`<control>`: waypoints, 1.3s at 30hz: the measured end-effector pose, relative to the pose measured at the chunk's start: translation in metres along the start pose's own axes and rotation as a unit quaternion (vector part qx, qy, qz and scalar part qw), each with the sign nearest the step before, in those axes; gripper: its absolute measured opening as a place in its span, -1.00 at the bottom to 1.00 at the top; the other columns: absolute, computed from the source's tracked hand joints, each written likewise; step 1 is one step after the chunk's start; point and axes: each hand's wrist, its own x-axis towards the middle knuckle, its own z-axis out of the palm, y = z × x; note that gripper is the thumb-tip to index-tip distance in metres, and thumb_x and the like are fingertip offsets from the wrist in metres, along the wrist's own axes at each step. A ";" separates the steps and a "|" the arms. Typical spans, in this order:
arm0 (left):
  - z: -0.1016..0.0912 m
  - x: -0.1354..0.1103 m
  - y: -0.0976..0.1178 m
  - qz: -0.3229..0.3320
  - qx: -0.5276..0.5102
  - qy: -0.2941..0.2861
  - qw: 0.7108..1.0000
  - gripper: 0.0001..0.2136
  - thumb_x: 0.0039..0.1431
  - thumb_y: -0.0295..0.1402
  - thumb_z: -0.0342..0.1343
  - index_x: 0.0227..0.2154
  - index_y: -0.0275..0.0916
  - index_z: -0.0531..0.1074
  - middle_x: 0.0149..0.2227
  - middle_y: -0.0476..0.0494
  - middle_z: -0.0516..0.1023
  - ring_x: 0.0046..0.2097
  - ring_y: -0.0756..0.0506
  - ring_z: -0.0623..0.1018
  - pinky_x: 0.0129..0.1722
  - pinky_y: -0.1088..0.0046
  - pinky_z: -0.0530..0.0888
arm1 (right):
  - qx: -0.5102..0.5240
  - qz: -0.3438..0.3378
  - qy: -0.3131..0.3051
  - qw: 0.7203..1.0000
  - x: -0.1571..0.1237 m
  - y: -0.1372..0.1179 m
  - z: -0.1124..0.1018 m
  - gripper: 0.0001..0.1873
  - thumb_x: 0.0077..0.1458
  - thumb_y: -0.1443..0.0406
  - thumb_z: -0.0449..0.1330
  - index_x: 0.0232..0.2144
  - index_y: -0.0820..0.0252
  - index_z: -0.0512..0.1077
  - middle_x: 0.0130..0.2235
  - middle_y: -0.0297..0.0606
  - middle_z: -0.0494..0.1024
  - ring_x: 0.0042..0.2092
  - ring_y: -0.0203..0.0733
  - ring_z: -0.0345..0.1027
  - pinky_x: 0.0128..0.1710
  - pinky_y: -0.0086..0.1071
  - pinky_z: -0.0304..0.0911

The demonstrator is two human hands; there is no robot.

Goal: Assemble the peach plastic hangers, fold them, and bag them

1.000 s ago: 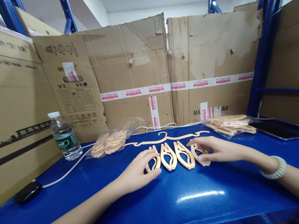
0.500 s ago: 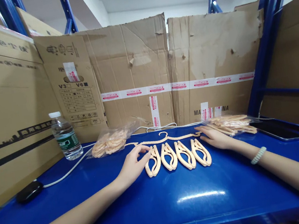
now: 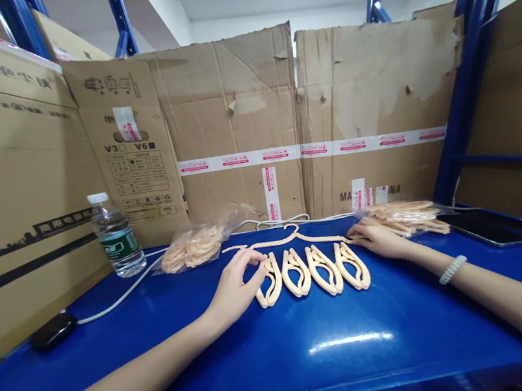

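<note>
An unfolded beige clothes hanger (image 3: 275, 242) lies along the back of the blue table, its hook facing the cardboard. In front of it several folded hangers (image 3: 324, 271) of the same kind form a row. My left hand (image 3: 237, 284) is at the leftmost folded hanger (image 3: 271, 292), thumb and bent fingers closed about its upper tip. Part of that hanger is hidden by the hand. My right hand (image 3: 376, 238) has its fingertips closed on the right end of the unfolded hanger, covering that end.
Clear bags of beige hangers lie at the left (image 3: 194, 244) and right (image 3: 408, 216). A water bottle (image 3: 118, 240) stands at the left, near a black device (image 3: 53, 331) with a white cable. A phone (image 3: 489, 230) lies at the right. Cardboard (image 3: 230, 121) walls the back.
The unfolded hanger has shifted and tilted: its hook moved right and back, its right end came slightly nearer with my right hand. My left hand stays by the leftmost folded hanger.
</note>
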 end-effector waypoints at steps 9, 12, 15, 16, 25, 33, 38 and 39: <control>-0.001 0.001 0.005 -0.044 -0.051 -0.007 0.998 -0.80 0.11 -0.25 0.04 -0.27 -0.23 0.42 -0.17 -0.16 0.48 -0.15 -0.15 0.48 -0.07 0.21 0.37 | 0.124 0.056 -0.008 0.991 0.000 0.003 -0.008 -0.77 0.01 0.16 0.12 -0.32 0.18 0.37 -0.27 -0.13 0.54 -0.20 -0.03 0.42 -0.19 -0.22 0.30; -0.002 0.003 0.005 -0.067 -0.078 -0.008 0.995 -0.79 0.09 -0.23 0.06 -0.28 -0.23 0.43 -0.20 -0.15 0.49 -0.17 -0.16 0.49 -0.09 0.22 0.39 | 0.181 0.062 -0.026 0.981 -0.001 0.006 -0.015 -0.67 -0.04 0.07 0.16 -0.33 0.20 0.37 -0.37 -0.18 0.53 -0.30 -0.06 0.42 -0.27 -0.22 0.31; -0.005 0.005 0.005 -0.089 -0.121 -0.014 0.989 -0.78 0.08 -0.23 0.08 -0.29 -0.24 0.43 -0.20 -0.16 0.50 -0.14 -0.16 0.49 -0.10 0.25 0.41 | 0.224 0.049 -0.028 0.973 -0.004 0.006 -0.029 -0.59 -0.09 -0.01 0.21 -0.35 0.21 0.39 -0.39 -0.21 0.51 -0.32 -0.08 0.41 -0.28 -0.23 0.30; -0.006 0.006 0.005 -0.096 -0.132 -0.012 0.986 -0.79 0.07 -0.24 0.08 -0.28 -0.25 0.43 -0.19 -0.16 0.50 -0.13 -0.17 0.48 -0.10 0.26 0.41 | 0.232 0.046 -0.021 0.972 -0.006 0.005 -0.034 -0.58 -0.09 -0.03 0.22 -0.37 0.20 0.39 -0.39 -0.21 0.50 -0.31 -0.09 0.40 -0.26 -0.24 0.30; -0.014 0.009 0.018 -0.260 -0.309 0.016 0.915 -0.83 0.02 -0.44 0.15 -0.28 -0.31 0.44 -0.11 -0.24 0.50 -0.01 -0.17 0.47 0.03 0.27 0.39 | 0.299 0.075 0.035 0.951 -0.014 -0.004 -0.058 -0.54 -0.09 -0.09 0.25 -0.36 0.16 0.40 -0.33 -0.22 0.50 -0.24 -0.09 0.39 -0.23 -0.30 0.30; -0.012 0.009 0.014 -0.339 -0.422 0.140 0.829 -0.62 0.01 -0.58 0.18 -0.07 -0.34 0.29 0.04 -0.38 0.40 0.05 -0.20 0.45 0.11 0.22 0.38 | 0.325 0.086 0.060 0.940 -0.015 -0.009 -0.062 -0.50 -0.11 -0.14 0.23 -0.41 0.16 0.37 -0.41 -0.30 0.43 -0.37 -0.19 0.31 -0.39 -0.39 0.20; -0.013 0.009 0.016 -0.314 -0.421 0.135 0.840 -0.49 0.00 -0.55 0.21 0.03 -0.24 0.20 0.07 -0.34 0.33 0.05 -0.18 0.46 0.11 0.22 0.37 | 0.337 0.091 0.061 0.935 -0.016 -0.030 -0.068 -0.46 -0.16 -0.18 0.23 -0.45 0.17 0.34 -0.46 -0.32 0.38 -0.43 -0.24 0.24 -0.44 -0.39 0.15; -0.013 0.008 0.018 -0.306 -0.415 0.122 0.848 -0.51 0.01 -0.53 0.20 0.02 -0.23 0.21 0.04 -0.32 0.35 0.03 -0.18 0.46 0.08 0.23 0.39 | 0.332 0.086 0.058 0.938 -0.016 -0.035 -0.068 -0.47 -0.15 -0.17 0.23 -0.45 0.17 0.33 -0.46 -0.32 0.38 -0.42 -0.24 0.24 -0.43 -0.39 0.16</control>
